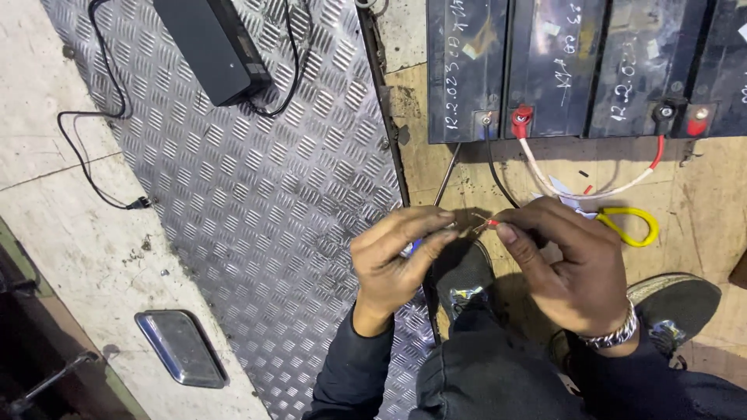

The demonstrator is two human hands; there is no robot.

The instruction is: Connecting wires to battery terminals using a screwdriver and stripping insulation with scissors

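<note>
My left hand [393,260] and my right hand [572,268] meet in the middle of the view, fingertips pinched together on the bare end of a thin red wire [489,222]. A black wire [498,183] runs from my hands up to a terminal on the row of black batteries [556,62] at the top right. A red and white cable [591,190] links two red battery terminals just above my right hand. My right wrist wears a metal bracelet [615,336]. Whether a small tool is in my left fingers I cannot tell.
A ridged metal plate [257,179] covers the floor on the left, with a black power adapter [214,47] and its cord on it. A yellow loop [634,225] lies right of my hands. My shoes [673,299] rest on a wooden board. A shiny metal piece [180,348] lies lower left.
</note>
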